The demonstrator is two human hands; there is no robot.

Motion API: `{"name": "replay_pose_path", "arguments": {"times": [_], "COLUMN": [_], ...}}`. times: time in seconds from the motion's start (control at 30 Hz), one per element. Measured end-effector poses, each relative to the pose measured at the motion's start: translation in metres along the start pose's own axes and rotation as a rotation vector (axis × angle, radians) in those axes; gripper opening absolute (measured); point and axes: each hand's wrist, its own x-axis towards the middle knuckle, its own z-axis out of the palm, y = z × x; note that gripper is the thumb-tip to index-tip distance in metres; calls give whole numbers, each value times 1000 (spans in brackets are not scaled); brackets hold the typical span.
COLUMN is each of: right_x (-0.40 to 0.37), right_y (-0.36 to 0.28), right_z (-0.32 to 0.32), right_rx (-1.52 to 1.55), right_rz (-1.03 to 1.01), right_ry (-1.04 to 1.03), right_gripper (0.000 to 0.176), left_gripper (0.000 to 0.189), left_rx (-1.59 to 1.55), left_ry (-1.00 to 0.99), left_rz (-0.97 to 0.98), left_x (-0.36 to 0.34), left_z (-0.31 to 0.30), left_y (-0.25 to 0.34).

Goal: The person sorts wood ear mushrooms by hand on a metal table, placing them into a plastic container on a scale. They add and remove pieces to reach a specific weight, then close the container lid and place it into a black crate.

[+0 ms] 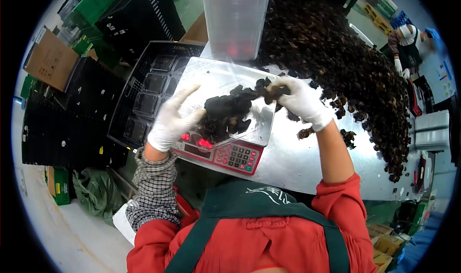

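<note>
A red and silver digital scale [235, 157] stands on the metal table, its red digits lit. On its plate lies a clear plastic tray [257, 127] with a heap of black wood ear mushrooms [225, 110] in it. My left hand [168, 124], in a white glove, is at the tray's left side with thumb and fingers spread, the thumb tip right by the mushrooms. Gloved in white too, my right hand [305, 102] pinches a few wood ear mushrooms [274, 91] over the tray's right end.
A large pile of wood ear mushrooms [331, 47] covers the table's far right. Behind the scale rises a stack of clear trays [235, 23]. A black crate [117, 114] at the left holds several clear trays. Another person [408, 47] works at the far right.
</note>
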Motion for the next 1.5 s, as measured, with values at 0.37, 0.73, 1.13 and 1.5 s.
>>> {"name": "replay_pose_path", "arguments": {"times": [0.37,0.73,1.13,1.5], "right_x": [-47,-40,48,23], "right_y": [167,157,64,83], "right_z": [-35,-24,33,-56], "right_rx": [62,-490,-447,-452], "right_rz": [386,444,-151,26], "right_ry": [249,97,172,242], "right_gripper": [20,24,18,31], "left_gripper": [34,34,31,27], "left_rx": [-275,-193,-164,-304], "left_ry": [442,451,374,692], "left_rz": [-149,-199,-114,-278], "left_x": [-57,-64,-57,-98], "left_z": [-67,-57,-39,-79], "left_y": [-40,-46,-51,-84]}}
